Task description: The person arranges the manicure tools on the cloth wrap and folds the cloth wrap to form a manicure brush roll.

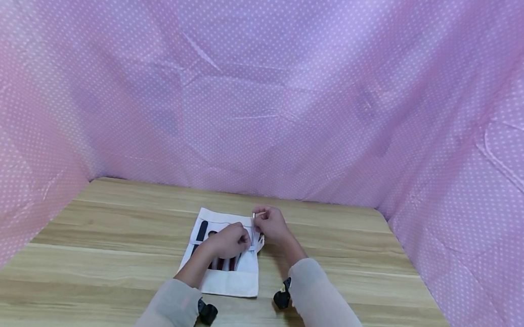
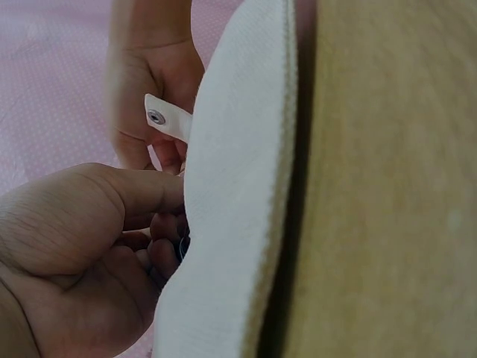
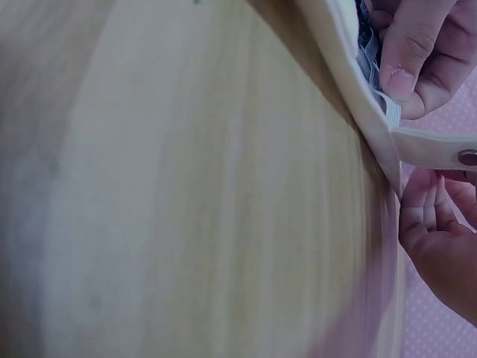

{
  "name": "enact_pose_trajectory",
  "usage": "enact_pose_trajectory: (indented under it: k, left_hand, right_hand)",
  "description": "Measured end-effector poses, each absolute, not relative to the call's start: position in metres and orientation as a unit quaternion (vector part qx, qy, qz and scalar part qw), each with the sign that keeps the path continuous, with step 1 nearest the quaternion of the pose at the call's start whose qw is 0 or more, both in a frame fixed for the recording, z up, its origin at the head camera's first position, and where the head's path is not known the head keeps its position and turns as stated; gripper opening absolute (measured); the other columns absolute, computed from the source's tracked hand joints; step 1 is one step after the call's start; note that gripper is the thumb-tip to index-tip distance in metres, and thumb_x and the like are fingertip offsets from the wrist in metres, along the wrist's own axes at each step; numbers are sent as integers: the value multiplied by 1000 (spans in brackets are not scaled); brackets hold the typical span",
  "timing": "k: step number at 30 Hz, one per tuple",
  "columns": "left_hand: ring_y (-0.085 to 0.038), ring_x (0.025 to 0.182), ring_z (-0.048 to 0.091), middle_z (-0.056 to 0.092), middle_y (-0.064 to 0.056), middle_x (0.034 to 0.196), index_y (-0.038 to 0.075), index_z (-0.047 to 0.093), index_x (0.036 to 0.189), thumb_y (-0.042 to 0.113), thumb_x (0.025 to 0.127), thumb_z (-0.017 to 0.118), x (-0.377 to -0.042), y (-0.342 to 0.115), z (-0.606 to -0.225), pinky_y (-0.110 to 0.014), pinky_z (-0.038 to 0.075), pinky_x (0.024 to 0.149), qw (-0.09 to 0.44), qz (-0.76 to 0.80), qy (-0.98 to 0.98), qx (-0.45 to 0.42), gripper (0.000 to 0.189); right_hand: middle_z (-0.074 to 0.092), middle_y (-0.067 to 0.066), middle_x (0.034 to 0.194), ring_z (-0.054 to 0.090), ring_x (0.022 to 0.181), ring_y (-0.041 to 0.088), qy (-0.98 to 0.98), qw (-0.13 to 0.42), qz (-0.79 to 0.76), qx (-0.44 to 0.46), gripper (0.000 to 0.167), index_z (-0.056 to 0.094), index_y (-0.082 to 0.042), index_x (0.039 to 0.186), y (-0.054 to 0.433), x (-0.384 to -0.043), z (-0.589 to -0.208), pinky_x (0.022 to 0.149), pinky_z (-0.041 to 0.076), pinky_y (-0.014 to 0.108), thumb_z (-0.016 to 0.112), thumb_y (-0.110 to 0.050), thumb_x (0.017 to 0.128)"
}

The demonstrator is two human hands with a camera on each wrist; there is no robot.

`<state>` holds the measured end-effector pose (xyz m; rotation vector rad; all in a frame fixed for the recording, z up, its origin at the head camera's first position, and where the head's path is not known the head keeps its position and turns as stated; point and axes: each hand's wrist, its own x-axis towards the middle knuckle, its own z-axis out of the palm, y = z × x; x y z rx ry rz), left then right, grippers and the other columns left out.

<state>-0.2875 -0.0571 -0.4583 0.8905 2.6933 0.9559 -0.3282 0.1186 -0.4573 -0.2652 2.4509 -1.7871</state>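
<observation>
A white fabric tool roll (image 1: 229,284) lies unfolded on the table, with pockets and a white elastic band (image 3: 392,110) across it. My left hand (image 1: 229,240) is over the roll and pinches the band near its right end between thumb and fingers. At the roll's upper right, my right hand (image 1: 272,224) holds a slim silver rod-shaped tool (image 1: 252,238) upright along the roll, its lower part at the band. A snap strap (image 2: 170,119) sticks out from the roll's right edge, beside my right hand. The roll's raised edge hides the fingertips in the left wrist view.
A long black flat tool (image 1: 202,231) sits under the band at the roll's left. Several dark-red-handled tools (image 1: 232,264) stand in the pockets, partly covered by my left hand. The wooden table (image 1: 349,281) extends around the roll, with pink dotted cloth (image 1: 266,108) behind and at the sides.
</observation>
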Motion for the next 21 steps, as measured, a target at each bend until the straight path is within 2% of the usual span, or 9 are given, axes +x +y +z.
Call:
enact_pose_trajectory:
  k: [7,12,21]
  left_hand:
    - [-13,78,52,55,1,85,12,68,80,3,96,63,-286,-57,-458,-33,45,75,75,321,896,296,18]
    - [-13,78,51,55,2,85,13,67,81,4,96,63,-286,-57,-459,-33,45,76,77,315,900,290,18]
    - [-14,80,50,55,2,84,12,68,81,2,96,62,-283,-55,-459,-34,44,76,72,316,898,298,19]
  right_hand:
    - [63,8,84,58,72,13,800,78,-590,-80,26,65,9,111,125,-330,-463,64,52,23,59,10,86]
    - [65,10,87,60,73,14,801,107,-583,-87,29,65,9,113,131,-327,-462,64,52,23,61,9,84]
    - [68,8,86,63,74,15,798,154,-574,-102,22,66,6,110,138,-324,-457,68,54,26,65,7,88]
